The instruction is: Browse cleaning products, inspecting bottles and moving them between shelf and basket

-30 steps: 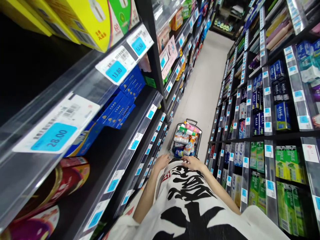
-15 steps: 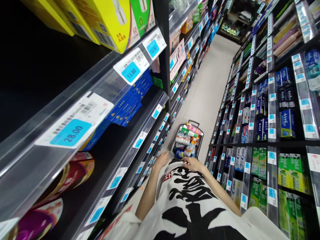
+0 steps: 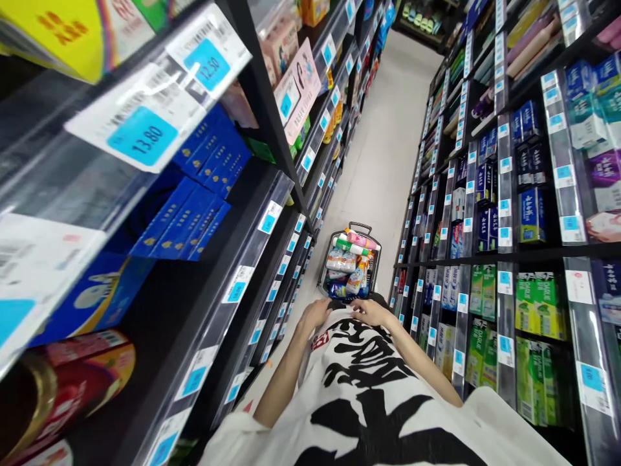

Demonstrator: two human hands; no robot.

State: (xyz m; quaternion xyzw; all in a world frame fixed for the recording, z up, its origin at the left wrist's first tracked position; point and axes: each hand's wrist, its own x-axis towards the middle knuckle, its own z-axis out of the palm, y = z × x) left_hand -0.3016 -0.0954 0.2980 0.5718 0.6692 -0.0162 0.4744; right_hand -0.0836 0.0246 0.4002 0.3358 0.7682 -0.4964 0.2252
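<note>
My left hand (image 3: 315, 314) is at the left side of my waist, beside the white shirt (image 3: 354, 369) with bold black print. Its fingers are loosely stretched, and nothing shows in them. Over the shirt's lower front, my right hand (image 3: 372, 312) has its fingers extended and apart, with no object visible in it. Just beyond both hands, a black shopping basket (image 3: 376, 262) with a raised loop handle stands low in the aisle. Inside lie a pink bottle (image 3: 363, 241), a green-and-white tube (image 3: 350, 246), white wrapped packs (image 3: 340, 260) and an orange-and-white pack (image 3: 358, 277).
A dark shelf (image 3: 262, 226) with price tags runs close along my left, holding blue boxes (image 3: 179, 217) and a red can (image 3: 72, 382). Toothpaste boxes (image 3: 538, 304) fill the right-hand shelves. Between them the pale aisle floor (image 3: 373, 129) stretches ahead.
The view has advanced along the aisle, so the left shelf's tags and boxes slide left and nearer. The basket stays just ahead of me. Both hands keep nearly the same pose.
</note>
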